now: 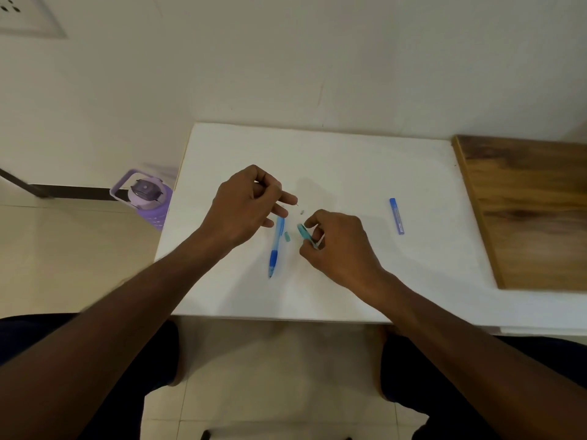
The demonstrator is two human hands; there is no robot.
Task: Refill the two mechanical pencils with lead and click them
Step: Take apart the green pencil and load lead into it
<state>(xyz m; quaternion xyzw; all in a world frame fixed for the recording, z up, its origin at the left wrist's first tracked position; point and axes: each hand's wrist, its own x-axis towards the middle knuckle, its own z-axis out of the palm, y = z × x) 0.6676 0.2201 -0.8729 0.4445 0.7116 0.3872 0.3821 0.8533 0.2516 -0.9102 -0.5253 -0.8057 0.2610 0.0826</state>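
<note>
A smooth, matte white bench [317, 281] carries the small plastic pieces. A blue pencil [275, 249], slim and see-through in its upper barrel with a darker, solid blue grip near the tip, lies flat and points toward the near edge. Its upper end sits just under the left hand [244, 204], apart from the fingers [279, 211]. That hand's thumb and forefinger are pressed together on a thin dark lead [297, 204], of which only a short end shows past the fingertips; the other fingers are loosely curled.

The right hand [336, 246] pinches a teal pencil [306, 235], translucent and tilted, its upper end sticking out between thumb and curled fingers. A small teal cap [287, 236] lies between the two pencils, and a tiny pale piece [302, 212] rests between the hands.

A narrow blue lead case [397, 216] lies well apart to the right, near a wood-grain board [524, 211]. A lilac bottle [146, 196] stands on the tiled floor beside the bench.
</note>
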